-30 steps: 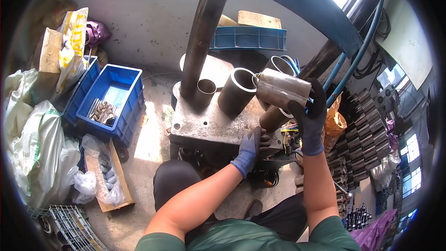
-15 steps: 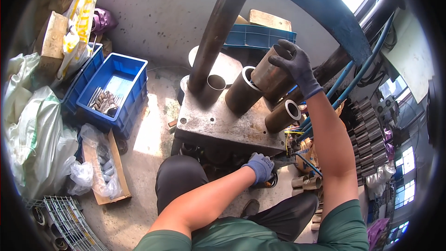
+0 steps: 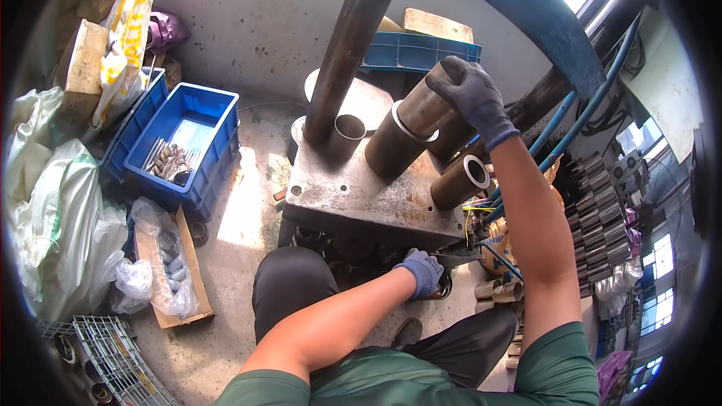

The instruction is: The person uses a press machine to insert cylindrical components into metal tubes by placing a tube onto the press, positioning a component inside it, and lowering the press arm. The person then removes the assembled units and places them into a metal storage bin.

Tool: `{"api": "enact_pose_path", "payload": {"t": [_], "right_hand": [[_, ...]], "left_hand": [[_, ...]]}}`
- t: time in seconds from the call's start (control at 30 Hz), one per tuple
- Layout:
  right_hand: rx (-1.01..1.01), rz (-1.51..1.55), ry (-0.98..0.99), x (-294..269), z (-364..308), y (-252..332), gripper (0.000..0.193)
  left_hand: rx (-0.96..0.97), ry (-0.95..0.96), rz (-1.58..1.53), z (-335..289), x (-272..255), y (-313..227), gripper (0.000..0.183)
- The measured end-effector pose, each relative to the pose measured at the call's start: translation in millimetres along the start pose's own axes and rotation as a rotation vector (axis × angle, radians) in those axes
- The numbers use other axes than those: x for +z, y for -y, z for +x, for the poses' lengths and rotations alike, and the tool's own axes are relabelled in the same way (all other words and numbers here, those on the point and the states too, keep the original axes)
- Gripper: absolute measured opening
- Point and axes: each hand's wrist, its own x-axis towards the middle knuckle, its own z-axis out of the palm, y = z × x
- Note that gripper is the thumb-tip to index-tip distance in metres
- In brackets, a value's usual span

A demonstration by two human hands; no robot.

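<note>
My right hand [image 3: 478,99], in a dark glove, is closed round the top of a metal tube [image 3: 425,111]. The tube leans slightly, and its lower end sits in the mouth of a wider dark cylinder [image 3: 392,152] standing on a thick steel plate [image 3: 353,197]. Below the plate's front edge, my left hand [image 3: 421,271] is closed in a blue-grey glove. What its fingers hold is hidden; a dark flat bar [image 3: 459,259] shows beside it. A shorter open tube [image 3: 349,129] stands left of the cylinder, and a thick-walled sleeve [image 3: 460,182] stands to its right.
A dark steel column [image 3: 353,53] and a blue curved frame [image 3: 526,11] rise round the plate. Blue bins [image 3: 184,143] and a cardboard box [image 3: 197,286] are on the left floor. Stacked metal tubes [image 3: 594,225] stand at right, beside blue hoses [image 3: 579,131].
My right hand has brought the metal tube left and down, from beside the wider cylinder's mouth into it. My left hand has stayed below the plate.
</note>
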Motion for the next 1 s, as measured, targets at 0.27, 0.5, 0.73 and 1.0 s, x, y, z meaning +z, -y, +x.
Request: {"api": "enact_pose_path", "payload": {"t": [0.27,0.5,0.73,1.0], "right_hand": [[0.043,-0.310,0.140,-7.3,6.1,30.3,0.059],[0.131,-0.374,0.097,-4.7,-0.1,39.4,0.072],[0.224,-0.363,0.283,-7.5,19.3,38.8,0.079],[0.149,-0.076,0.367,2.7,41.2,29.7,0.071]], "left_hand": [[0.004,0.046,0.018,-4.5,2.9,-2.4,0.048],[0.024,0.041,0.041,0.6,13.8,-0.5,0.049],[0.052,0.118,0.066,0.1,22.4,-7.7,0.051],[0.056,0.152,0.074,0.5,27.7,-9.8,0.051]]}}
